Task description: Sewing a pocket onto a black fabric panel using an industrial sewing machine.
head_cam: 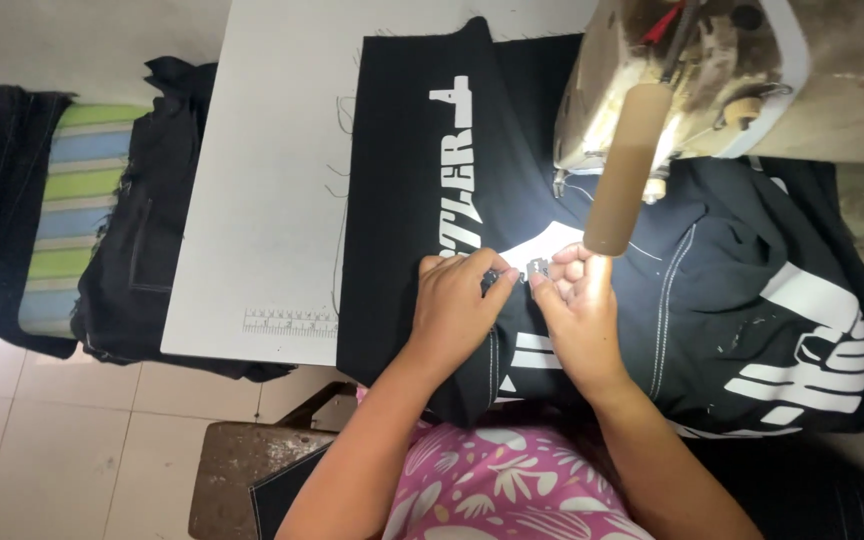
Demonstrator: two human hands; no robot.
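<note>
Head view, and nearest us the pink patterned top (492, 480), just below the black garment (712, 300). On that garment, left hand (457, 305) and right hand (577, 310) both pinch a small metal piece (537, 267), fingers curled tight. Beyond the garment stands the sewing machine (692, 80); left of it, the white table (272, 180).

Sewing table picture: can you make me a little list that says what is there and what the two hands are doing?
place: white table with a sewing machine
cloth: black cloth with white print, spread on the table
left hand: left hand pinching the cloth beside a small metal piece
right hand: right hand pinching the same spot
light: bright under the machine
nearby: dark clothes piled left; wooden stool below
</note>
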